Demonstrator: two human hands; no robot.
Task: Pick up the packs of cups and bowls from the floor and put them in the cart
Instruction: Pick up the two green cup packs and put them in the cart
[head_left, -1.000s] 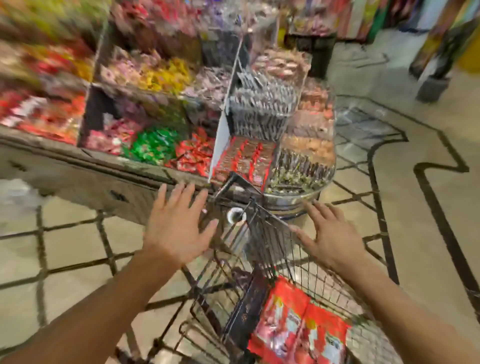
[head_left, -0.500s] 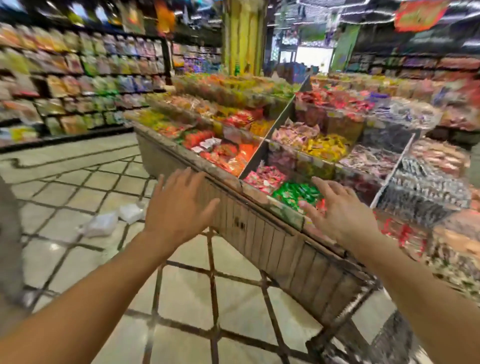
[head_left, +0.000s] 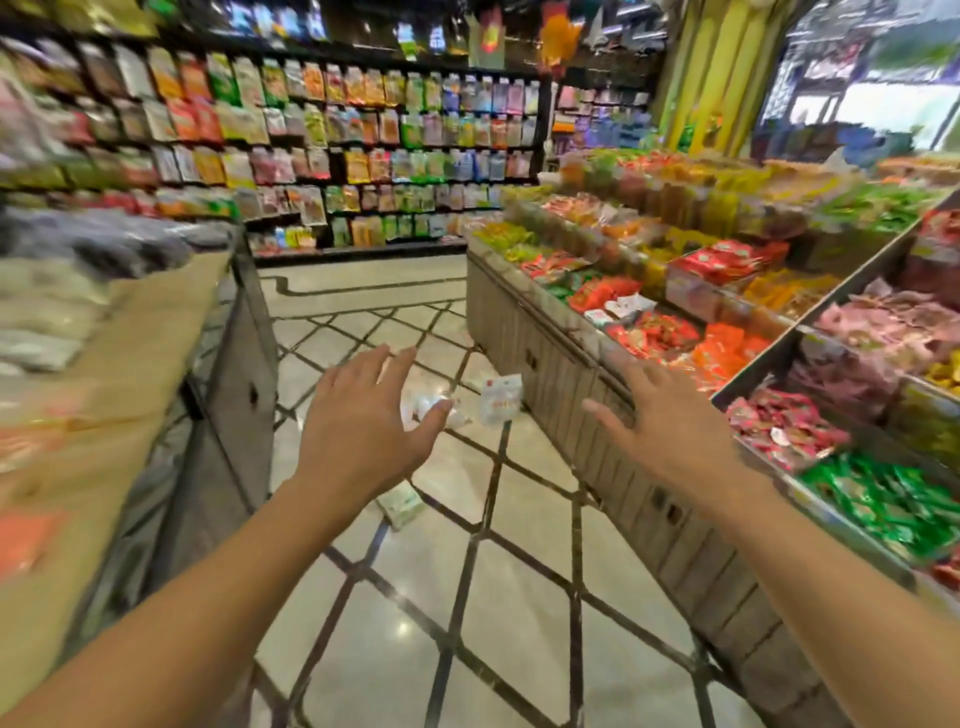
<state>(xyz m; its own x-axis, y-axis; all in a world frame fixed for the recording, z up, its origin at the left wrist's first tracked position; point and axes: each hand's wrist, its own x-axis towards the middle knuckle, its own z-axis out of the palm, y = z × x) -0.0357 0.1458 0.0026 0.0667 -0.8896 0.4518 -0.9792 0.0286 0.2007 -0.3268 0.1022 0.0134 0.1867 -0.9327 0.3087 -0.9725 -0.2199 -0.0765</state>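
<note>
Three clear plastic packs lie on the tiled floor of the aisle ahead. One white pack with a red label rests by the base of the right display. A second pack shows just past my left fingertips. A third pack lies nearer, partly hidden under my left wrist. My left hand is stretched forward, fingers spread, holding nothing. My right hand is also stretched out with fingers apart and empty, in front of the right display's edge. The cart is out of view.
A tiered snack display with a wood-panel base runs along the right. Another counter with bagged goods stands on the left. A wall of hanging snack bags closes the far end. The tiled floor runs between them.
The view has swung left, away from the cart and along the aisle. The packs on the floor have come into view ahead of my hands. Both hands stay open and empty.
</note>
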